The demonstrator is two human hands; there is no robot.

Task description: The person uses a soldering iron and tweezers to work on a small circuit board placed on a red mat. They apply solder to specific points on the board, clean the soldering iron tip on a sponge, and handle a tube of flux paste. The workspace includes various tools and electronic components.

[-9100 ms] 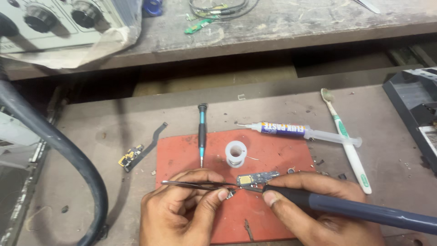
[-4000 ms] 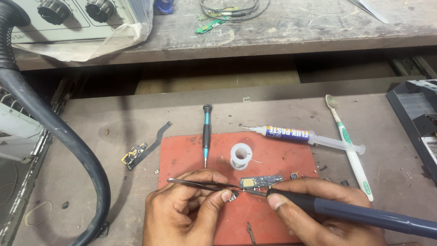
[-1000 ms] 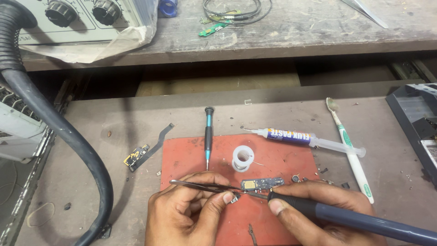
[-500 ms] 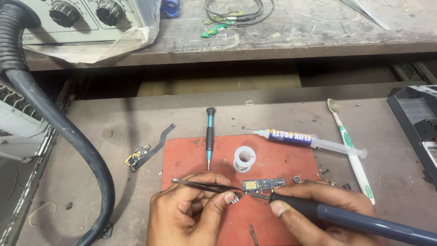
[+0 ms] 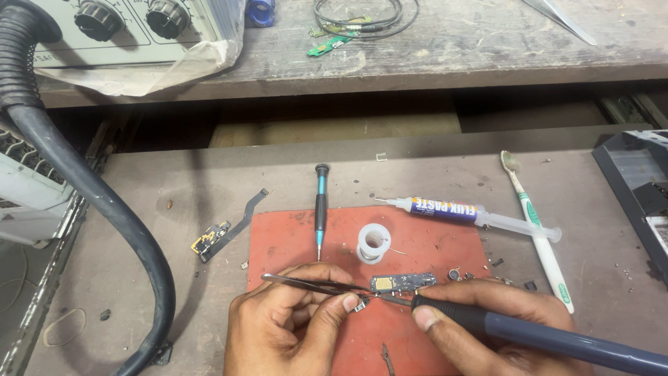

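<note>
My left hand [image 5: 292, 327] pinches thin metal tweezers [image 5: 306, 284] whose tips reach a tiny part beside a small blue circuit board [image 5: 403, 282]. My right hand [image 5: 480, 324] grips a dark blue soldering iron [image 5: 550, 338], its tip touching the board's left end. Both hands rest on a red work mat [image 5: 292, 240]. On the mat also lie a small spool of solder wire [image 5: 374, 243] and a blue-handled screwdriver [image 5: 321, 209].
A flux syringe [image 5: 473, 214] and a white-green toothbrush [image 5: 539, 230] lie to the right. A small board with a flex cable [image 5: 223, 233] sits left of the mat. A thick black hose [image 5: 90, 202] curves along the left. A grey knobbed unit [image 5: 118, 28] and coiled wires [image 5: 362, 14] sit on the rear shelf.
The view has drifted slightly, so the bench sits a little lower and further right in the frame. Both hands keep the same hold, with tweezers and iron tip at the small board.
</note>
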